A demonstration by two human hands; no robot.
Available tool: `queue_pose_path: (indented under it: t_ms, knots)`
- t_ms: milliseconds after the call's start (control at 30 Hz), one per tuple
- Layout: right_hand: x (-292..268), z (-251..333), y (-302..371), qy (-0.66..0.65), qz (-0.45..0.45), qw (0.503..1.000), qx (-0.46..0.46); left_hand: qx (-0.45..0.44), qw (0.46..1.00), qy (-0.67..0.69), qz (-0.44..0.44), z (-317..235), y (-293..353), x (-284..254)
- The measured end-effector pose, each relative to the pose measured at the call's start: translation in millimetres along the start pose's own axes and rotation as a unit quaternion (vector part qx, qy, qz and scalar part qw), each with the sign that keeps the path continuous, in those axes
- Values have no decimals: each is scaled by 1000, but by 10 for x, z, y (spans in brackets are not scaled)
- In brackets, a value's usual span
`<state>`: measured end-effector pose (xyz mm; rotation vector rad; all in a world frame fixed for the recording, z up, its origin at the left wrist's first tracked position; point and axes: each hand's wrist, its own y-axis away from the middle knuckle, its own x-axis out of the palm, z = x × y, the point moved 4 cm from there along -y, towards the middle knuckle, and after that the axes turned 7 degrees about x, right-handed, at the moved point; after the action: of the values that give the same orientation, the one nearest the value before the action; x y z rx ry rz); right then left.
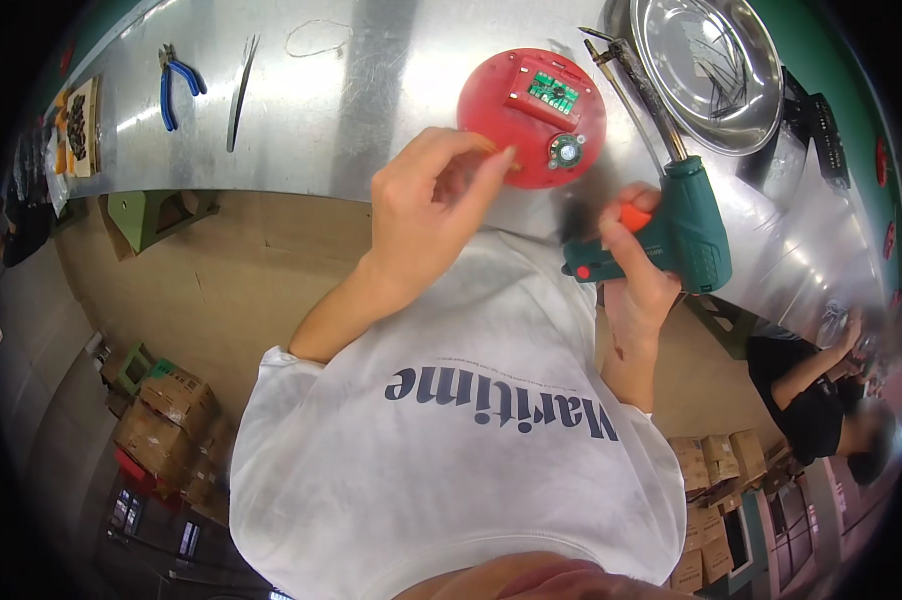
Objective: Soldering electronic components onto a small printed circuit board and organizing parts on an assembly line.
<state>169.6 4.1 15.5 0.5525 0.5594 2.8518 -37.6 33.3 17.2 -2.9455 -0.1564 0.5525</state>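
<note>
the red disc (484, 105) is laid flat on the metal table (391, 90), its circuit board (553, 93) faced upward, seemingly for access. the green soldering gun (703, 235) is gripped by the right hand (639, 268), fingers wrapped around its handle, its barrel pointed away, probably for safety. in the left hand (416, 195), thumb and forefinger are held nearly together at the disc's rim; whether anything is pinched cannot be told.

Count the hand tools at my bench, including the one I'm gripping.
3: the pliers toward the left of the bench, the tweezers just right of them, and the soldering gun in the right hand. Others may be hidden.
</note>
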Motion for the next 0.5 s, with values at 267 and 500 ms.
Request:
queue_pose_path:
  t_ms: [267, 500]
  knots:
    - [23, -13, -31, 0, 17, 1000, 13, 122, 990, -62, -16, -43, 171, -43]
    - [102, -61, -81, 18, 37, 999, 9, 240, 966, -95, 29, -95, 218, 101]
